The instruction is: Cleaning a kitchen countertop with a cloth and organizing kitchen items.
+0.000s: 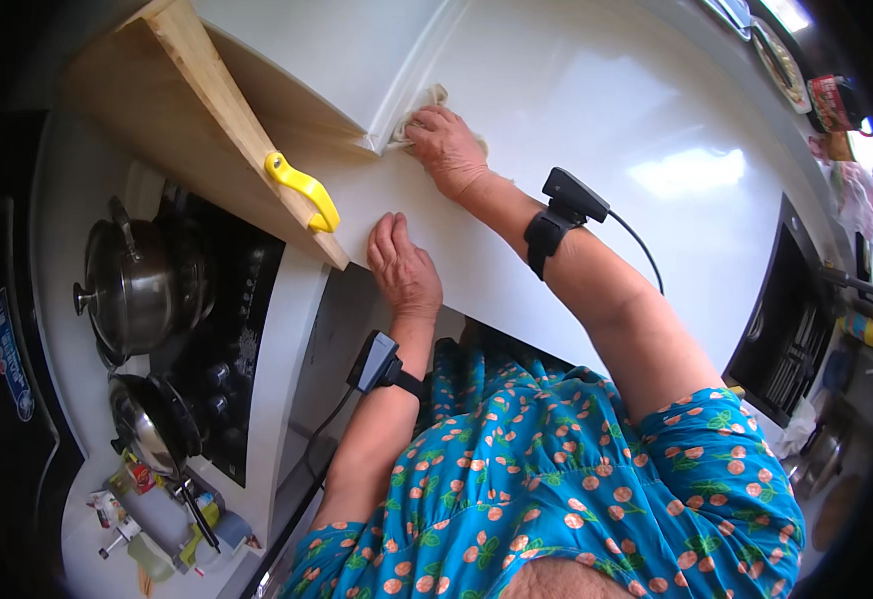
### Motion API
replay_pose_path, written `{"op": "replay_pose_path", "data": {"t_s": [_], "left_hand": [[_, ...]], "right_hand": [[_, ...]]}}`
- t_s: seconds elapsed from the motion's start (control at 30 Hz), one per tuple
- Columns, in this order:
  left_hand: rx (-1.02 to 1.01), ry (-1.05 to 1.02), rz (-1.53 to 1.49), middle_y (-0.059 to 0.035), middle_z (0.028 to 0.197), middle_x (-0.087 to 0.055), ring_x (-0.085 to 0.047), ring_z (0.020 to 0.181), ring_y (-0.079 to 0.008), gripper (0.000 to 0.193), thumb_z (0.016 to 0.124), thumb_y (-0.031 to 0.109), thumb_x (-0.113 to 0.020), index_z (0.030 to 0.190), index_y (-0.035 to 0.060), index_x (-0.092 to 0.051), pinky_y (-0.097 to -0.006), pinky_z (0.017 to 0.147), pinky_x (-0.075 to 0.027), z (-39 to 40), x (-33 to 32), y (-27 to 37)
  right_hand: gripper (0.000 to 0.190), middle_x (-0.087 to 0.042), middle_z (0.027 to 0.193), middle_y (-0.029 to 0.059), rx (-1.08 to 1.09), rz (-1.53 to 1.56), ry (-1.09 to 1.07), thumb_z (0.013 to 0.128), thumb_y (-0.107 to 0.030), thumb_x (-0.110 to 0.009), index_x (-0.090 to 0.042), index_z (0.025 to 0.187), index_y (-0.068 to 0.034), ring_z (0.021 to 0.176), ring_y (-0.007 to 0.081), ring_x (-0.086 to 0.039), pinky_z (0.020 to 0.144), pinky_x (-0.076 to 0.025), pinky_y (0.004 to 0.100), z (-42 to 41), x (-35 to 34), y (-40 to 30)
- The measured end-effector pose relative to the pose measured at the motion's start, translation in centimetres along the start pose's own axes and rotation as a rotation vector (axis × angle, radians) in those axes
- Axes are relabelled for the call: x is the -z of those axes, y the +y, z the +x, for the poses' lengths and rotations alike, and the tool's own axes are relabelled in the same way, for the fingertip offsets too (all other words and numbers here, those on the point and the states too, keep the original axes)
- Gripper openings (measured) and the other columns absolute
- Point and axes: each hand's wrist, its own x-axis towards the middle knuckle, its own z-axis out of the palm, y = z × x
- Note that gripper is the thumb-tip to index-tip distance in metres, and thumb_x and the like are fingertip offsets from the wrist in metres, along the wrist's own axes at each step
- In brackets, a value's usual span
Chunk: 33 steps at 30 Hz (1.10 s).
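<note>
My right hand (448, 150) presses a crumpled pale cloth (436, 95) against a glossy white surface (601, 142). Cloth shows past the fingertips and beside the knuckles, close to the corner where a raised white panel (317, 52) meets the surface. My left hand (405, 271) rests on the same surface near its front edge, fingers extended and holding nothing. Just left of it, a wooden panel (208, 86) with a yellow handle (305, 191) juts out at an angle. The palms of both hands are hidden.
At left, a lidded steel pot (133, 288) and a pan (148, 427) stand on a black cooktop (234, 359). Several small items crowd a tray below them. At right are a black utensil compartment (785, 322) and packaged goods. Wrist devices (575, 196) trail cables.
</note>
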Motion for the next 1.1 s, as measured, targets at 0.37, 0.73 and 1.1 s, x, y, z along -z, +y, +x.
{"op": "replay_pose_path", "data": {"t_s": [0.37,0.73,1.1], "left_hand": [[0.108,0.087,-0.198,-0.0194,0.125,-0.047,-0.044,0.118,-0.0365,0.043,0.079,-0.005,-0.048,0.122,-0.0033,-0.045,-0.0468,0.102,-0.035,-1.2,0.0,-1.2],[-0.095,-0.040,-0.392,-0.0224,0.143,-0.033,-0.032,0.133,-0.0401,0.053,0.092,0.027,-0.053,0.134,-0.0002,-0.037,-0.0496,0.109,-0.027,-1.9,4.6,1.6],[-0.170,-0.398,0.056,-0.0167,0.151,-0.021,-0.016,0.141,-0.0392,0.069,0.079,0.007,-0.063,0.142,0.0099,-0.035,-0.0588,0.111,-0.013,-3.2,2.7,-0.8]], "right_hand": [[0.027,-0.057,0.111,0.0121,0.232,0.254,-0.237,0.075,-0.014,-0.057,-0.064,0.099,-0.001,0.115,0.0288,-0.051,0.098,-0.042,0.0382,-9.5,2.3,-6.2],[0.041,-0.050,0.129,0.0174,-0.498,0.835,-0.090,0.085,-0.015,-0.055,-0.053,0.125,-0.006,0.124,0.0321,-0.046,0.104,-0.037,0.0376,-10.7,2.7,-9.8],[0.071,-0.039,0.144,0.0140,-0.571,-0.323,0.072,0.074,-0.004,-0.067,-0.039,0.138,-0.004,0.138,0.0339,-0.029,0.112,-0.026,0.0432,-21.0,13.7,-0.5]]}}
